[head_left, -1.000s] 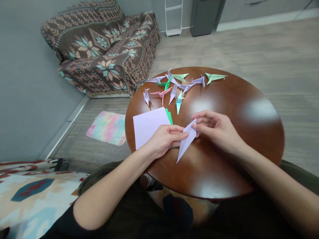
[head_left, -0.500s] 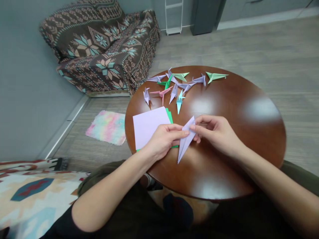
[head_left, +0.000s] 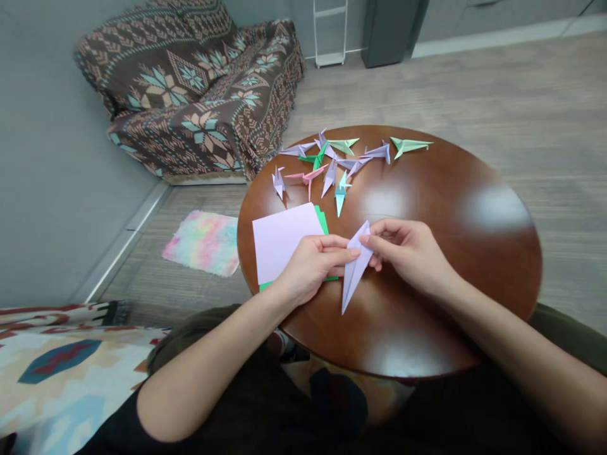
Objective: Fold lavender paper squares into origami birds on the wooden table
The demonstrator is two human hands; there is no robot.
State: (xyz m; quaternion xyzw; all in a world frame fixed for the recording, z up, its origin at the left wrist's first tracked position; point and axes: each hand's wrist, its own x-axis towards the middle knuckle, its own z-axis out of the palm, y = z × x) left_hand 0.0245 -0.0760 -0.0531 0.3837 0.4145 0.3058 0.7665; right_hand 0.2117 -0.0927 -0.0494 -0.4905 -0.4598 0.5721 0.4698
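Observation:
A folded lavender origami paper (head_left: 356, 266), long and kite-shaped with a sharp point toward me, is held between both hands above the table. My left hand (head_left: 317, 262) pinches its left edge, thumb on top and fingers beneath. On the other side, my right hand (head_left: 408, 251) grips the upper right edge with thumb and fingers; its fingertips are partly hidden behind the paper. Under and beside my left forearm lies a stack of square paper, a lavender sheet (head_left: 287, 243) on top and green sheets (head_left: 322, 218) showing at the edges.
Several folded paper cranes in lavender, green, pink (head_left: 309, 175) and blue (head_left: 340, 196) stand at the far side of the round brown table (head_left: 455, 208). A sofa (head_left: 199, 95) with a patterned cover is beyond it. A pastel rug (head_left: 203, 242) lies on the floor at left.
The lower point of the folded paper has swung slightly to the right. Both hands keep nearly the same place and grip.

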